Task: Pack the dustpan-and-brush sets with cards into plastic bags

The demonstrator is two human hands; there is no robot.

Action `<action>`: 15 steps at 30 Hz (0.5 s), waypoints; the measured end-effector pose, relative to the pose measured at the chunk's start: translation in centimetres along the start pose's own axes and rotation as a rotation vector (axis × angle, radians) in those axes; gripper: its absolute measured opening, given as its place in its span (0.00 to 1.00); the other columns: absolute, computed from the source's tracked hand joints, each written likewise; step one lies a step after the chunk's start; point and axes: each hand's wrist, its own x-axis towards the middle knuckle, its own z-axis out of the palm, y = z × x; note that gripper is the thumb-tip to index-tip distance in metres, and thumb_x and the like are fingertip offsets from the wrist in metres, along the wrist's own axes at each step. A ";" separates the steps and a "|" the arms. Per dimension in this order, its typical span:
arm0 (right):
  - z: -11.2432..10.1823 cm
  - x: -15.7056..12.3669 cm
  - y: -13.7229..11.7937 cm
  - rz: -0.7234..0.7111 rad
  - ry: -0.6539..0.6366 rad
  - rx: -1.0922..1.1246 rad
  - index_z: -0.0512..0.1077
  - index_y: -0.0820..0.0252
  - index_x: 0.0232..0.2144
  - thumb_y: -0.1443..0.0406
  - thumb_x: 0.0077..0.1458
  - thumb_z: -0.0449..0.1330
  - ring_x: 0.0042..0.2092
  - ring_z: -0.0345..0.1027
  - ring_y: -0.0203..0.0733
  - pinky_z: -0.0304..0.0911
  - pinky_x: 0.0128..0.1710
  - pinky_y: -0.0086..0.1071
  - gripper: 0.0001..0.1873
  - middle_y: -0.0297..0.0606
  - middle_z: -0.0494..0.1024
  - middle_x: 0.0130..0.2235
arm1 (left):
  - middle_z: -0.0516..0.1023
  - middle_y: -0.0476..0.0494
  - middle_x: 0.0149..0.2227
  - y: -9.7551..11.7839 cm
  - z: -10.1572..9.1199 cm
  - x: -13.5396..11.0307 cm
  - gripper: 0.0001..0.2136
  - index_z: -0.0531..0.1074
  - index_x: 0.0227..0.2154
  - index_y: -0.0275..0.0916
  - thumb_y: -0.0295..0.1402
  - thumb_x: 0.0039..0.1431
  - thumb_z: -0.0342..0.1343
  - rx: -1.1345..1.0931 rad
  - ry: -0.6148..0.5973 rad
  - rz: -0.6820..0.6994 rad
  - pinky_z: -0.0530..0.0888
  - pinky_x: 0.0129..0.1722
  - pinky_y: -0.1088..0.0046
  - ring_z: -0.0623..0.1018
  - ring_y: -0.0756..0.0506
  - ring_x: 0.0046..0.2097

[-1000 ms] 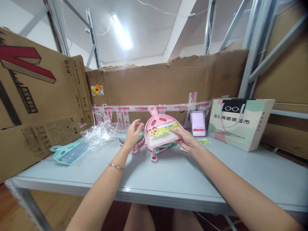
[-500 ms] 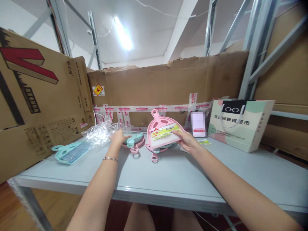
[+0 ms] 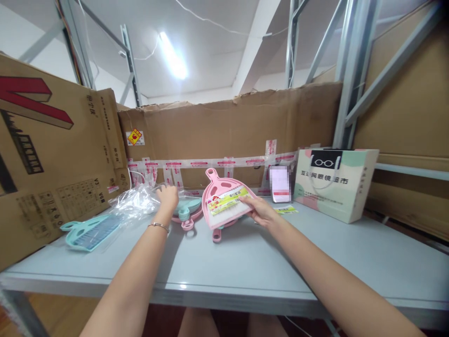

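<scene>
A pink dustpan (image 3: 209, 189) tilts up off the shelf with a white-bristled brush and a yellow-green label card (image 3: 228, 200) across its front. My right hand (image 3: 261, 211) is closed on its right edge, thumb over the card. At the heap of clear plastic bags (image 3: 135, 200), my left hand (image 3: 168, 196) has its fingers curled down onto the film; the fingertips are partly hidden. Just right of that hand lies a stack of dustpans, a mint one (image 3: 189, 204) over a pink one (image 3: 188, 225). Beneath the held dustpan, another pink handle (image 3: 217, 235) sticks out.
A mint dustpan with a blue brush (image 3: 91, 234) lies in plastic at the left. Large cardboard boxes stand at the left (image 3: 52, 164) and back (image 3: 217, 126). Toward the right are a phone (image 3: 280, 185), a label card (image 3: 286, 210), a paper bag (image 3: 333, 187) and metal shelf posts (image 3: 345, 93).
My left hand has moved off the mint dustpan stack onto the plastic bags, its spread fingers now curled. My right hand keeps its hold on the pink dustpan. The view has shifted slightly.
</scene>
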 end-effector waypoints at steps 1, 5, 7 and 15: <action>0.1 -0.1 0.0 0.006 -0.016 -0.009 0.73 0.67 0.30 0.76 0.44 0.60 0.27 0.73 0.36 0.70 0.28 0.26 0.08 0.39 0.79 0.27 | 0.71 0.28 0.46 0.1 0.0 -0.2 0.14 0.73 0.41 0.34 0.26 0.54 0.46 0.011 0.024 0.016 0.60 0.47 0.53 0.65 0.33 0.52; 0.3 -0.5 0.1 0.013 -0.052 -0.051 0.73 0.67 0.32 0.76 0.44 0.60 0.28 0.73 0.36 0.71 0.29 0.27 0.09 0.39 0.79 0.29 | 0.68 0.27 0.49 -0.1 0.8 -0.5 0.17 0.72 0.43 0.33 0.34 0.49 0.55 0.074 0.037 0.041 0.61 0.47 0.54 0.65 0.31 0.52; 0.4 -0.7 0.0 0.022 -0.053 -0.061 0.73 0.67 0.32 0.76 0.44 0.60 0.29 0.73 0.36 0.70 0.30 0.27 0.09 0.40 0.79 0.29 | 0.71 0.27 0.45 -0.4 1.2 -0.3 0.13 0.73 0.39 0.32 0.29 0.49 0.54 0.089 0.014 0.036 0.62 0.45 0.55 0.68 0.32 0.49; 0.4 -0.9 0.0 0.057 -0.125 -0.118 0.73 0.66 0.31 0.75 0.44 0.60 0.30 0.73 0.36 0.70 0.31 0.27 0.09 0.40 0.79 0.30 | 0.73 0.33 0.43 0.5 -1.4 -0.7 0.14 0.71 0.39 0.35 0.26 0.58 0.40 0.036 0.167 0.102 0.67 0.38 0.65 0.70 0.38 0.46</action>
